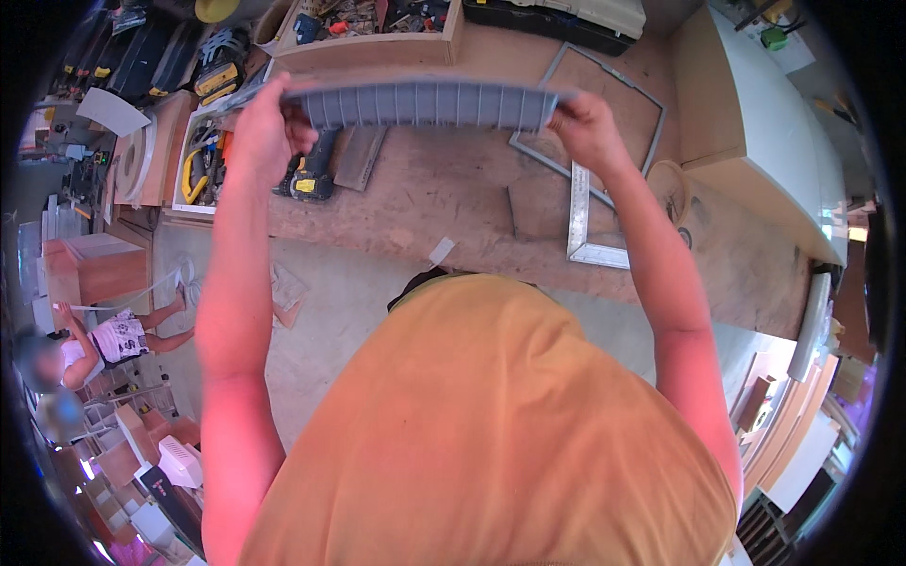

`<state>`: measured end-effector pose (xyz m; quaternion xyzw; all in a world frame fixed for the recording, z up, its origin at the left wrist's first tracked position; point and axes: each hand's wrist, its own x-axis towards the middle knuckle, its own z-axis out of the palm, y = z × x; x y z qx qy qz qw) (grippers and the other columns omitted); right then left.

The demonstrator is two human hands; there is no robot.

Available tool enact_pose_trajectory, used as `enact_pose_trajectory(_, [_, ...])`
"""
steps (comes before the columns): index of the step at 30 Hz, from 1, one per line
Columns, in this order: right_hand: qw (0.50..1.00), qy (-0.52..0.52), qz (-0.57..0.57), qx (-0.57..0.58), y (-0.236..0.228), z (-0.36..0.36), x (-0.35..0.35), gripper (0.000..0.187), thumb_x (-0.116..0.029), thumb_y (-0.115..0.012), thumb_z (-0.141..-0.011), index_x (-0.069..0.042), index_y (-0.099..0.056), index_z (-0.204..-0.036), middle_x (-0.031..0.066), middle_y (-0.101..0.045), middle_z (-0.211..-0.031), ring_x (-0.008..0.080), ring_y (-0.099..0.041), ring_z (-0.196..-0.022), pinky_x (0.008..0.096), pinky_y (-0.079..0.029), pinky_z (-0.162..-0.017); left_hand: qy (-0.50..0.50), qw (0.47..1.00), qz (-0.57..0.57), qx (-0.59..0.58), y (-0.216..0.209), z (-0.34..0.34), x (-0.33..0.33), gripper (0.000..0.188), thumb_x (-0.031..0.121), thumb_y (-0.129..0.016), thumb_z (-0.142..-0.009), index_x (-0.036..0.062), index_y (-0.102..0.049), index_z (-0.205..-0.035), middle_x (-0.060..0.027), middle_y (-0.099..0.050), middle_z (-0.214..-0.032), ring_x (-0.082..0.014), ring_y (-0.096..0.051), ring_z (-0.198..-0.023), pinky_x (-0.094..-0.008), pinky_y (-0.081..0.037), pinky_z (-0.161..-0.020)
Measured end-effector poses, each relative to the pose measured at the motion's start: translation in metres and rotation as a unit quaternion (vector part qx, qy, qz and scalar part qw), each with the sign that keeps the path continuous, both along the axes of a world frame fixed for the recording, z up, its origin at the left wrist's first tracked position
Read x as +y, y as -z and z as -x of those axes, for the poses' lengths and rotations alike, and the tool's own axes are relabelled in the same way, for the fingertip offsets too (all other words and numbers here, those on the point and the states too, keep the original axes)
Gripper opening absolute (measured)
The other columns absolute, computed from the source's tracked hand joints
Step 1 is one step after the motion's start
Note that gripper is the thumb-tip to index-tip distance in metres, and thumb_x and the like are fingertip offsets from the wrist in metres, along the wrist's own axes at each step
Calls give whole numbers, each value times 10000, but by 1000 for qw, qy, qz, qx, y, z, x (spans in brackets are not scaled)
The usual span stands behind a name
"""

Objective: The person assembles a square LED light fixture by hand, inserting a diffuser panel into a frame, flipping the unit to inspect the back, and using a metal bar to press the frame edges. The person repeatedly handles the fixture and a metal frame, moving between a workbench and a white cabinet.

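Note:
A long grey ribbed panel (pixel 425 106), seemingly plastic, is held up level above the far part of the workbench. My left hand (pixel 260 132) is closed on its left end, with the fingertips curled in beneath. At the opposite end my right hand (pixel 590 132) pinches the panel between thumb and fingers. Just below the left end lies a cordless drill (pixel 311 174) with a yellow mark on its battery. Beside the drill is a flat grey-brown strip (pixel 361 158). The far side of the panel is hidden from me.
On the brown workbench (pixel 434 208) lie a thin grey frame (pixel 658 141) and a silver metal angle frame (pixel 599 253). A wooden box of tools (pixel 377 49) stands at the back. A white cabinet (pixel 769 132) borders the right. At far left is another person (pixel 118 340).

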<state>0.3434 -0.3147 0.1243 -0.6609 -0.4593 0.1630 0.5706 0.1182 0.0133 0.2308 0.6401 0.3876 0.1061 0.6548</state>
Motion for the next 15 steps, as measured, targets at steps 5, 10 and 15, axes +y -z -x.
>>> enact_pose_trajectory(5, [945,-22,-239,224,-24,-37,31,350,-226,-696,-986,-30,-647,-1271,8,-707,-1119,137,-647,-992,286,-513,-922,80,987,-87,-105,-33,-13,-15,620,620,-549,-988,18,-678,-1058,-69,-677,-837,-153,-664,-663,-278,-506,-624])
enact_pose_trajectory(10, [919,-2,-210,335,-63,-37,51,313,-218,-645,-1018,-19,-618,-1257,35,-703,-1113,137,-647,-982,303,-523,-905,145,959,-203,-132,-28,11,12,574,610,-666,-917,37,-666,-949,4,-611,-703,-84,-554,-549,-224,-430,-516])
enact_pose_trajectory(15, [908,59,-88,405,-90,-16,71,321,-259,-569,-1059,-8,-602,-1256,64,-694,-1095,173,-651,-953,340,-529,-898,81,947,-197,-241,-15,4,26,660,642,-666,-899,13,-701,-1097,-19,-690,-905,-102,-620,-781,-266,-502,-717])
